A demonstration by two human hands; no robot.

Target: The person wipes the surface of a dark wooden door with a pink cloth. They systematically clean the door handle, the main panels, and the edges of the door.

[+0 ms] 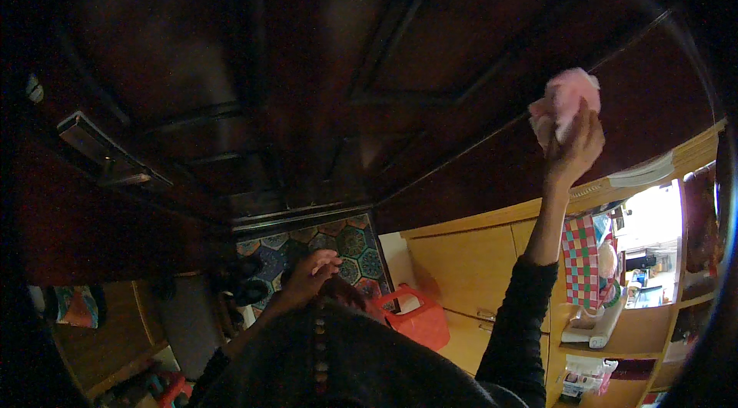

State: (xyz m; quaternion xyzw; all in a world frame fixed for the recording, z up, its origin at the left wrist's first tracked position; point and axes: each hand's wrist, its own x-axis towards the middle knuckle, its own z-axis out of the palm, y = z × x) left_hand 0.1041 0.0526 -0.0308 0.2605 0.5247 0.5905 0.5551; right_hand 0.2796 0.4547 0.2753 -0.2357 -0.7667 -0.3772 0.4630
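My right hand [576,148] is raised at the right and grips a crumpled pink cloth [572,94]. The cloth lies over the edge strip where a dark brown panelled door [438,56] meets its dark side frame [640,102]. Low in front of my body is my left hand [319,269], with loosely bent fingers and nothing visible in it. Beneath that hand is a floor mat with a hexagon pattern [351,241], at the foot of the door. On the door's left side sits a metal handle plate with a lever [109,157].
A red container with a handle [418,318] stands by a light wooden cabinet [467,269] to my right. Further right, open shelves carry a checkered cloth item [580,261] and a white appliance [597,333]. Dark footwear [252,290] lies beside the mat, near a wooden cabinet [109,327].
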